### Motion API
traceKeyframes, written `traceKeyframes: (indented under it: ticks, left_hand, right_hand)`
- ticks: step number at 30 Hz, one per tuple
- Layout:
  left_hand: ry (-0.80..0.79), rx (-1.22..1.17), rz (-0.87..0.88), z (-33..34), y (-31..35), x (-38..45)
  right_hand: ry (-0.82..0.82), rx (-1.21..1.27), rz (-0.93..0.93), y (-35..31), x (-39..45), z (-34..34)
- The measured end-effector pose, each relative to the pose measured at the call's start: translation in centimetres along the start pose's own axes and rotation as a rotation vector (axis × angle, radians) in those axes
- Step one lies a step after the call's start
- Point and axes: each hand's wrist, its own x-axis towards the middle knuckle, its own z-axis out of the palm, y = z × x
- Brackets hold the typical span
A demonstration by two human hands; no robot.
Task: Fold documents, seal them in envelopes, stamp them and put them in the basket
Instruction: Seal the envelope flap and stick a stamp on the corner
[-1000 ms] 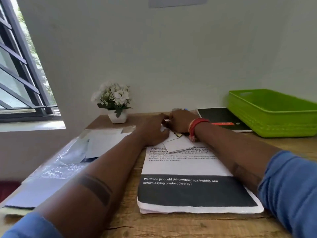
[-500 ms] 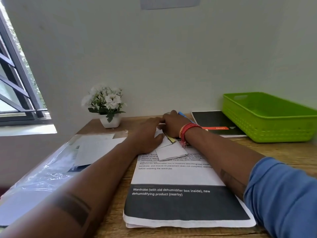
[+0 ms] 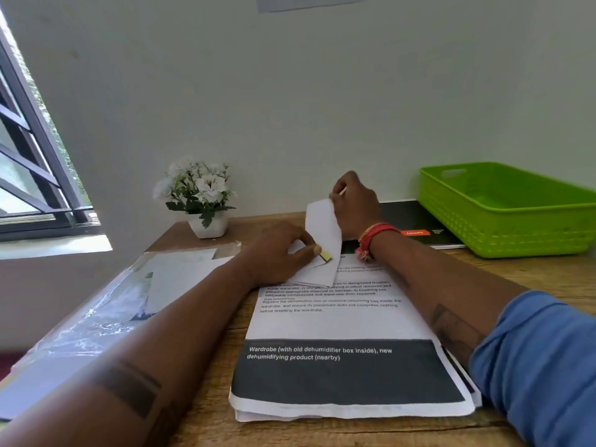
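Fingers (image 3: 338,192) of the right hand (image 3: 356,208) pinched the top edge of the white envelope (image 3: 324,235) and lifted that end off the stack of printed documents (image 3: 338,321); half a second earlier lay flat there under both hands. Left hand (image 3: 277,253) pressed down on the envelope's lower part, thumb beside a small yellow strip (image 3: 325,255), fingers fairly straight. Raised higher than before, the right hand, now clear of the stack.

Hid much of the envelope's lower left portion, that left hand; could not tell whether a folded sheet sat inside. Blurred and unreadable, the upper print lines of the stack just below the envelope. Partly covered by the right wrist, a black notebook (image 3: 419,221) behind the stack.

Long axis ran away from the viewer, upper end tilted up toward the wall, lower end resting on the stack. Stood to the right of the stack on the bench (image 3: 532,272), the green basket (image 3: 509,214), cut off at the frame edge.
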Motion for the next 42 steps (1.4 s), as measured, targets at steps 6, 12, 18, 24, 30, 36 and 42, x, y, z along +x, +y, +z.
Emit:
traceKeyframes:
  ticks: [6,12,18,24,30,36,42]
  left_hand:
    - [-0.142,0.015,0.001,0.0,0.2,-0.5]
    - [-0.152,0.013,-0.008,0.0,1.0,-0.8]
    - [-0.08,-0.03,-0.048,0.2,0.4,-0.6]
    - [-0.055,-0.04,-0.069,0.4,0.2,-0.3]
    - [-0.04,-0.026,-0.053,0.3,0.4,-0.3]
    - [-0.018,-0.02,-0.055,0.4,0.7,-0.4]
    - [-0.016,-0.007,-0.065,0.4,0.7,-0.3]
  right_hand:
    - [-0.159,0.075,0.048,0.1,-2.0,-2.4]
    - [-0.38,-0.125,-0.099,0.3,-2.7,-2.8]
    - [-0.09,-0.05,-0.004,-0.4,-2.5,-3.5]
    - [-0.417,0.05,0.116,-0.1,-3.0,-3.7]
    - [-0.022,0.058,0.108,0.2,-1.8,-3.1]
    - [0.209,0.137,0.079,-0.1,-1.6,-3.7]
    - [0.054,0.023,0.034,0.1,-2.3,-3.1]
